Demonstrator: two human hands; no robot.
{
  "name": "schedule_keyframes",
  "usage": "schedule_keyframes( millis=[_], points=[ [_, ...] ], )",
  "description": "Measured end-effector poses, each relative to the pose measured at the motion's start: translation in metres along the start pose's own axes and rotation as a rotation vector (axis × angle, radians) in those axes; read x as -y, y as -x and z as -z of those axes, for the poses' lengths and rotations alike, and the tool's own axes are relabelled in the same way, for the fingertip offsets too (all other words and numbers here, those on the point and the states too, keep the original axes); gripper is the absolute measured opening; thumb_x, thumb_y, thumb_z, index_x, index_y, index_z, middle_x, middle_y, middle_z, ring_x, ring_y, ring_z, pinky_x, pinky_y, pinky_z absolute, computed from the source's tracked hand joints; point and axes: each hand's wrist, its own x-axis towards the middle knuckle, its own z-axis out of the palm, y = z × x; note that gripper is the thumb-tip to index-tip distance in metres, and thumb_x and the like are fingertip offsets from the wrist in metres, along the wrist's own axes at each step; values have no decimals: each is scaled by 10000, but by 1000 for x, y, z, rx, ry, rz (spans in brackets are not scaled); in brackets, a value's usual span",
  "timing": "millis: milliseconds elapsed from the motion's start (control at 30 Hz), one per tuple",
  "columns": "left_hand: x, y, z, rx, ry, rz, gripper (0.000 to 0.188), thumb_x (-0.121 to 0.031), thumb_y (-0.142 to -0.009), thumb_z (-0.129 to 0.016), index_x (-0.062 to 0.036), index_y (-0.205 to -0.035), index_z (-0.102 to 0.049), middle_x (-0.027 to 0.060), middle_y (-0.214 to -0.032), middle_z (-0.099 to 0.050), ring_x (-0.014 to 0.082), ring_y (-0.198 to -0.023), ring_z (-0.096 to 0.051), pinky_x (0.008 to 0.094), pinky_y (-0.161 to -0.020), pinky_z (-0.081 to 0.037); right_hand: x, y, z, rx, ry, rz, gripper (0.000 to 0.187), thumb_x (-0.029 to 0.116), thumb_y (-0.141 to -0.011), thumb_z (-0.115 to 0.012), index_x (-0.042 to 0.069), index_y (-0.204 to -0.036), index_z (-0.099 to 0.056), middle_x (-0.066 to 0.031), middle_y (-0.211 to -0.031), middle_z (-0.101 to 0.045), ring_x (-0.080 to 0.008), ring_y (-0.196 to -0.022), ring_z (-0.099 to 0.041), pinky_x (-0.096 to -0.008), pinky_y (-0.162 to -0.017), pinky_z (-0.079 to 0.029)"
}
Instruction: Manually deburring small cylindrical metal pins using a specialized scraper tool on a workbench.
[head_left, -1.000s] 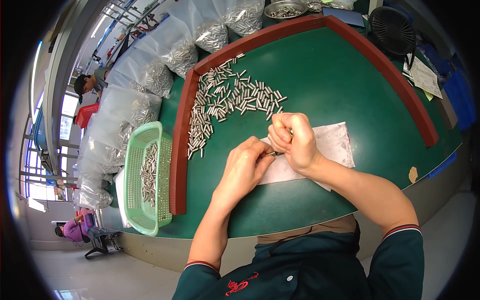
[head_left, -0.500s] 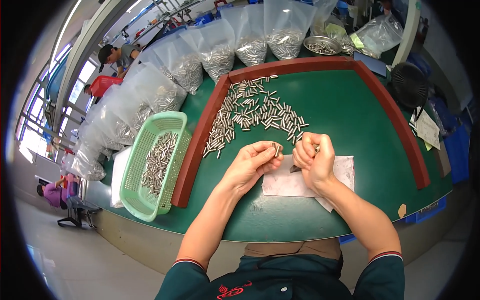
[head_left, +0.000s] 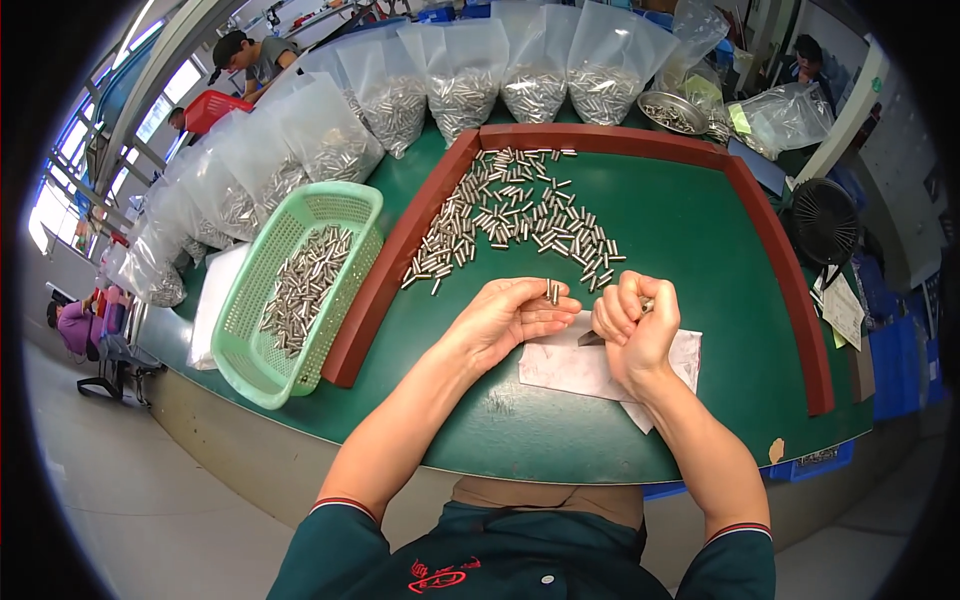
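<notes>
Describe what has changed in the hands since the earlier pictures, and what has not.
The left hand has drawn left, away from the right hand, and its fingers have uncurled, with small metal pins at the thumb and fingers. The right hand stays closed around a dark tool; the pale cloth and green basket stay put.

Well right of the right hand, outside the dark-red rail: black fan, papers a little nearer the wearer. Blue crate low, same side, nearer still. Far ahead and left of the left hand: red bin, co-worker in grey top beside it. Farther left: purple-topped person.
</notes>
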Motion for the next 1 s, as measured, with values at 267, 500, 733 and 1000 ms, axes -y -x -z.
schedule_keyframes(
  millis=[267, 500, 733, 1000],
  points=[
    [-18, -8, 31, -256, 40, -202, 321, -338, -880, -476, -90, -677, -457, -35, -573, -338, 64, -496, -284, 201, -436, -239, 1, 2, -2, -14, 43, 22, 291, 197, -786, -283, 112, -509, -256, 10, -404, -238, -79, -353, -160, -233, -352, -153],
    [-42, 4, 61, -866, -1425, -740, 85, -67, -714, -581, -34, -777, -626, 150, -557, -542, 317, -552, -552, 396, -553, -431, 0, 0, -2, -1, 42, 21, 292, 203, -786, -285, 112, -510, -257, 10, -403, -237, -80, -354, -157, -235, -355, -158],
    [-40, -2, 73, -660, -1680, -810, 148, -16, -674, -586, -54, -803, -647, 139, -709, -573, 338, -685, -569, 424, -608, -453, 0, 0, -2, -11, 67, 32, 294, 212, -787, -286, 115, -511, -258, 15, -394, -231, -79, -352, -153, -235, -360, -157],
    [-40, -1, 72, -482, -1751, -746, 167, -48, -644, -647, -25, -809, -630, 124, -740, -554, 310, -748, -548, 388, -675, -429, 0, 2, -5, -23, 53, 27, 299, 223, -789, -286, 120, -510, -256, 16, -392, -228, -80, -349, -153, -235, -359, -158]
  ],
)
